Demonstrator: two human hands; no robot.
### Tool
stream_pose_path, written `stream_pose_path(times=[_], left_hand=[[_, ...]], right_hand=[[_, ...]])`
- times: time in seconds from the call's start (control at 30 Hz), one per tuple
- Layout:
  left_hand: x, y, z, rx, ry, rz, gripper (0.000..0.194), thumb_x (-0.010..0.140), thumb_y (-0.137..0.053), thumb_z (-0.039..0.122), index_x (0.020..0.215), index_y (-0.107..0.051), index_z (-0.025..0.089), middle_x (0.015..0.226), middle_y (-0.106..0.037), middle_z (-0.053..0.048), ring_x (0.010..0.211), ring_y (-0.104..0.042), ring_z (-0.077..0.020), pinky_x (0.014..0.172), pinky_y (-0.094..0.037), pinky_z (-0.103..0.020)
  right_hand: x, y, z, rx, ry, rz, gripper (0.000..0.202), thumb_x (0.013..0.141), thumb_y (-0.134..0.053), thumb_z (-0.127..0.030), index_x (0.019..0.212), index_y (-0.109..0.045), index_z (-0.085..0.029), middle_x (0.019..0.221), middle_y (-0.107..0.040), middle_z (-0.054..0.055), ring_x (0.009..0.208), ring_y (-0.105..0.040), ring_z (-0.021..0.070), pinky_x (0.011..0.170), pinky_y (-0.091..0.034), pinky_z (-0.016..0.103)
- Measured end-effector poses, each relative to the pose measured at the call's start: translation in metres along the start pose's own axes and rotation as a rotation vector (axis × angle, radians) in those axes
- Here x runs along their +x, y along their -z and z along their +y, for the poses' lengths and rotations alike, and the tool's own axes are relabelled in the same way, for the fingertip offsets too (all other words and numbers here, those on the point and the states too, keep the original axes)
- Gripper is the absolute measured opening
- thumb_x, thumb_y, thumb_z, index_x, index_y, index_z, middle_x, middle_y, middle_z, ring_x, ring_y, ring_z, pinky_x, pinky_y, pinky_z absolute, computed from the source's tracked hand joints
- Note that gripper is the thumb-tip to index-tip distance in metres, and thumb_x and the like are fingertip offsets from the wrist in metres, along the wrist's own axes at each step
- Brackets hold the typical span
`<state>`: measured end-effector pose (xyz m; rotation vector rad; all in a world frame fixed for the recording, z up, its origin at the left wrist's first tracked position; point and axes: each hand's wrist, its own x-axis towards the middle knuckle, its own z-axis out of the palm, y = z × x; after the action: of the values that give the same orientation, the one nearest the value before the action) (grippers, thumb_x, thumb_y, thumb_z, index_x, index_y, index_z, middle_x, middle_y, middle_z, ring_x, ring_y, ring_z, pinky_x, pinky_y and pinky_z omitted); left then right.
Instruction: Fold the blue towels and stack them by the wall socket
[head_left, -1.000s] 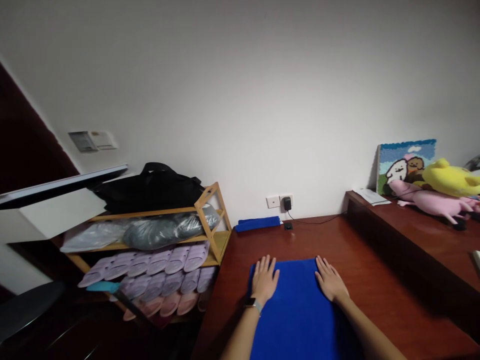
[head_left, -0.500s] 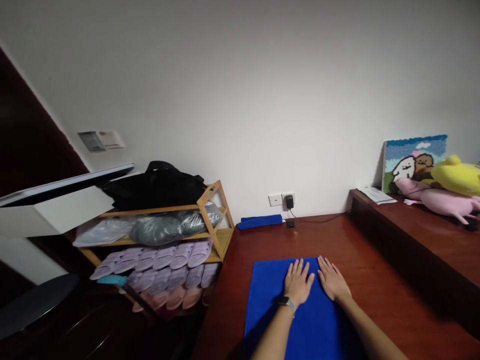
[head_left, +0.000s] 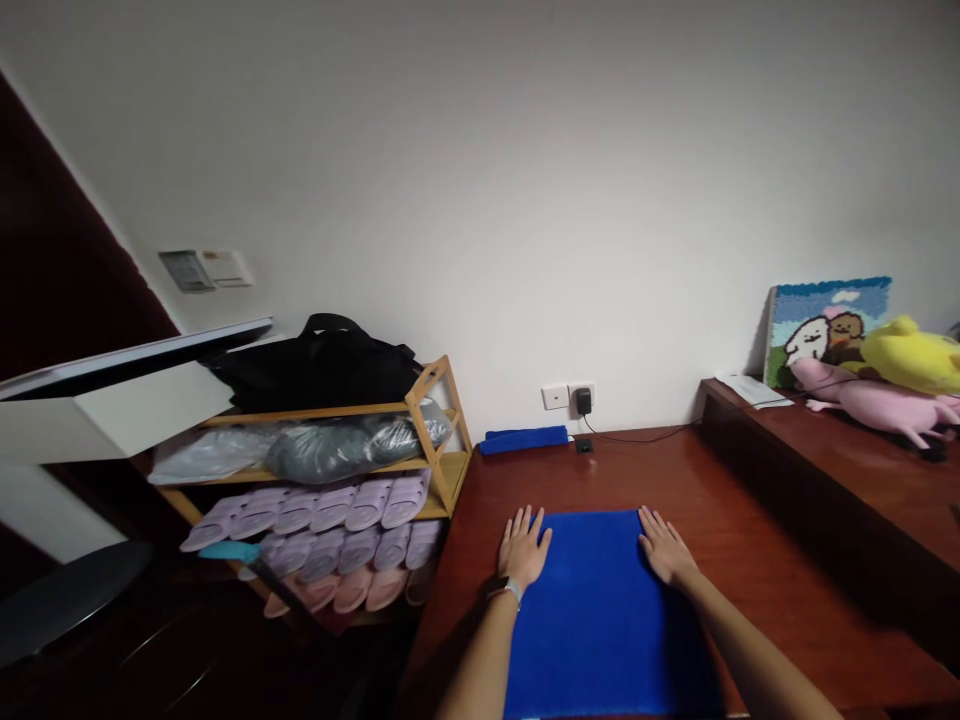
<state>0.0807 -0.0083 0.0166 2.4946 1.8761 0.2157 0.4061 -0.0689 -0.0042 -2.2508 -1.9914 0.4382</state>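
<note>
Blue cloth [head_left: 592, 620], left hand [head_left: 523, 550] and right hand [head_left: 666, 548] spread flat on far corners, paper [head_left: 756, 391] illegible

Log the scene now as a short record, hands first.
Left hand: palm down at the far left corner of the blue cloth
Right hand: palm down at its far right corner
Cloth: spread flat on the brown desk
Desk back: folded cloth by the wall
Wall: black charger plugged in
Shelf: black bag on top, slippers below
</note>
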Motion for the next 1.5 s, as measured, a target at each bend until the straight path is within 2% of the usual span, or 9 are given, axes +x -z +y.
stream_pose_path(times=[0.33,0.43,0.57,0.7,0.8,0.93,1.23,1.33,1.5], left_hand=[[0.005,0.002,-0.004,0.026,-0.002,-0.033,0.064,0.106,-0.022,0.054,0.162,-0.037,0.027,0.17,-0.034,-0.007,0.158,-0.028,-0.0273,0.128,-0.023,-0.052],[0.009,0.008,0.01,0.036,-0.018,-0.033,0.065,0.107,-0.02,0.053,0.162,-0.036,0.024,0.17,-0.033,-0.008,0.159,-0.024,-0.0283,0.129,-0.019,-0.054],[0.01,0.005,0.077,-0.041,-0.175,0.034,0.068,0.108,-0.011,0.05,0.164,-0.033,0.019,0.172,-0.03,-0.008,0.16,-0.021,-0.0243,0.131,-0.017,-0.048],[0.002,-0.014,0.158,-0.19,-0.333,-0.023,0.07,0.107,-0.011,0.055,0.162,-0.037,0.02,0.169,-0.037,-0.009,0.158,-0.028,-0.0235,0.13,-0.023,-0.046],[-0.003,-0.026,0.182,-0.251,-0.318,-0.053,0.071,0.107,-0.01,0.058,0.161,-0.039,0.022,0.168,-0.038,-0.008,0.158,-0.027,-0.0237,0.13,-0.021,-0.048],[-0.002,-0.027,0.152,-0.223,-0.302,-0.033,0.07,0.106,-0.011,0.06,0.162,-0.036,0.026,0.171,-0.033,-0.006,0.159,-0.025,-0.0225,0.131,-0.019,-0.047],[-0.006,0.0,0.002,0.009,-0.009,-0.053,0.066,0.107,-0.02,0.057,0.164,-0.031,0.025,0.172,-0.028,-0.007,0.159,-0.023,-0.026,0.129,-0.022,-0.051],[-0.01,0.001,-0.014,0.004,0.003,-0.031,0.067,0.107,-0.021,0.056,0.164,-0.031,0.024,0.172,-0.028,-0.007,0.159,-0.022,-0.0255,0.129,-0.024,-0.048],[-0.011,-0.003,-0.011,0.009,0.003,0.009,0.067,0.107,-0.021,0.056,0.163,-0.034,0.021,0.171,-0.031,-0.009,0.159,-0.024,-0.0251,0.129,-0.023,-0.046]], right_hand=[[-0.008,-0.001,-0.009,-0.005,-0.013,0.073,0.071,0.104,-0.011,-0.046,0.167,-0.018,-0.013,0.174,-0.019,0.003,0.161,-0.01,0.0183,0.13,-0.008,0.038],[-0.007,-0.001,-0.009,0.002,-0.011,0.084,0.071,0.104,-0.012,-0.045,0.166,-0.018,-0.012,0.174,-0.02,0.004,0.161,-0.011,0.0186,0.13,-0.008,0.039],[-0.005,-0.003,-0.007,0.011,-0.004,0.09,0.07,0.104,-0.011,-0.045,0.166,-0.019,-0.014,0.174,-0.02,0.003,0.161,-0.012,0.0184,0.13,-0.008,0.039],[-0.005,-0.005,-0.005,-0.007,0.017,0.086,0.068,0.103,-0.015,-0.039,0.166,-0.021,-0.013,0.174,-0.019,0.004,0.161,-0.013,0.0191,0.13,-0.01,0.039],[-0.005,-0.005,-0.004,-0.035,0.036,0.094,0.067,0.103,-0.016,-0.037,0.165,-0.023,-0.012,0.174,-0.019,0.005,0.161,-0.013,0.0201,0.13,-0.011,0.04],[-0.006,-0.004,-0.006,-0.011,0.017,0.11,0.068,0.103,-0.015,-0.039,0.165,-0.023,-0.012,0.173,-0.022,0.005,0.161,-0.016,0.0204,0.13,-0.013,0.041],[-0.008,-0.002,-0.009,0.016,-0.007,0.105,0.071,0.103,-0.013,-0.042,0.166,-0.021,-0.011,0.173,-0.021,0.005,0.161,-0.014,0.0189,0.13,-0.011,0.04],[-0.008,-0.003,-0.009,0.0,-0.009,0.103,0.071,0.103,-0.012,-0.042,0.166,-0.021,-0.01,0.173,-0.022,0.005,0.161,-0.014,0.0188,0.13,-0.011,0.04],[-0.008,-0.002,-0.009,-0.012,-0.014,0.1,0.071,0.103,-0.012,-0.042,0.166,-0.021,-0.01,0.173,-0.021,0.005,0.161,-0.014,0.0188,0.13,-0.01,0.039]])
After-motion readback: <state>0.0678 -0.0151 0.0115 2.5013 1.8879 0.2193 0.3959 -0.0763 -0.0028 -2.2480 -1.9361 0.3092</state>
